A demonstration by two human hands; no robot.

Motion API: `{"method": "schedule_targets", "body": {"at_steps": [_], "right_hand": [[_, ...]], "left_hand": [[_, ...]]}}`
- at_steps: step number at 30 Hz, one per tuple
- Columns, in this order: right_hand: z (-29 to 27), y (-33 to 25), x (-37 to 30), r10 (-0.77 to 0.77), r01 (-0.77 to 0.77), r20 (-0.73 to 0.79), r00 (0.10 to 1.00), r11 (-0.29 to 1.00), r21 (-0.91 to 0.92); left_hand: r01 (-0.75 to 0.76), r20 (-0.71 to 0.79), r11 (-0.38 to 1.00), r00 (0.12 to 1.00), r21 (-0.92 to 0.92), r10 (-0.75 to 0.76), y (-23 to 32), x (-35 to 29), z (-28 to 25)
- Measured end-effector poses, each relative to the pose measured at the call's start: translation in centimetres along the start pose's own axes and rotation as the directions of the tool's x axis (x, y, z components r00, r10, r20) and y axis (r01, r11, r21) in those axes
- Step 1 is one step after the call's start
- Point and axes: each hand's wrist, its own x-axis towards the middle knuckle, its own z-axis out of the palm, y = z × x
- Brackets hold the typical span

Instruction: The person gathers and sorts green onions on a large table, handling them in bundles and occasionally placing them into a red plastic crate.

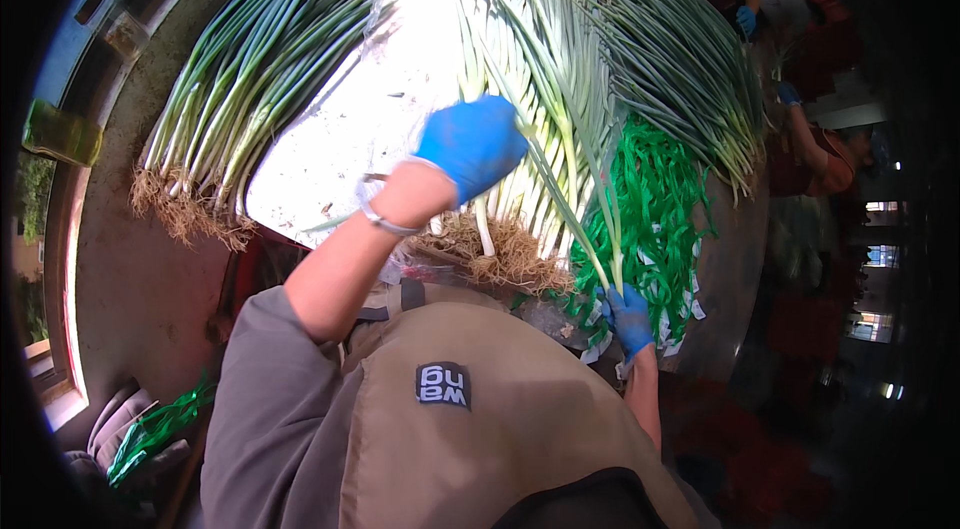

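Note:
My right hand [628, 317], in a blue glove, is closed around the pale lower ends of a couple of green onions [616, 254]. Their long leaves slant up and away to the left. My left hand [472, 144], also blue-gloved, is curled into a fist just left of those leaves. What its fingers hold, if anything, is hidden beneath the glove. Under and beyond both hands lies a thick row of green onions [545, 169], with their brown, tangled roots [520, 259] toward me.
Another pile of green onions [255, 89] lies left on the bright white tabletop [340, 129]. Darker green onions [680, 59] are heaped far right, beside green ribbon ties [650, 209]. More green ties [160, 429] hang at lower left. Co-workers in blue gloves [747, 21] stand beyond the right edge.

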Motion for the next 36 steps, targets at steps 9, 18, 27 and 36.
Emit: {"method": "schedule_targets", "body": {"at_steps": [9, 18, 27, 36], "right_hand": [[-3.1, 4.3, -4.3, 0.026, -0.023, -0.056, 0.998, 0.998, 0.054], [-5.3, 3.9, -7.5, 0.044, -0.042, -0.027, 0.999, 0.998, 0.055], [-5.5, 5.6, -9.0, 0.181, -0.178, 0.015, 0.983, 0.942, 0.285], [-5.2, 7.3, -10.6, 0.154, -0.135, -0.032, 0.988, 0.934, 0.33]], "left_hand": [[0.141, -0.32, 0.98, 0.93, -0.14, -0.18, -9.6, 2.5, -5.3], [-0.274, 0.084, 0.945, 0.961, 0.18, 0.262, -9.1, 12.3, 8.5], [-0.674, 0.263, 0.649, 0.737, 0.355, 0.622, -7.9, 11.7, 10.6], [-0.679, 0.096, 0.642, 0.71, 0.355, 0.698, -6.0, 9.9, 9.4]]}}
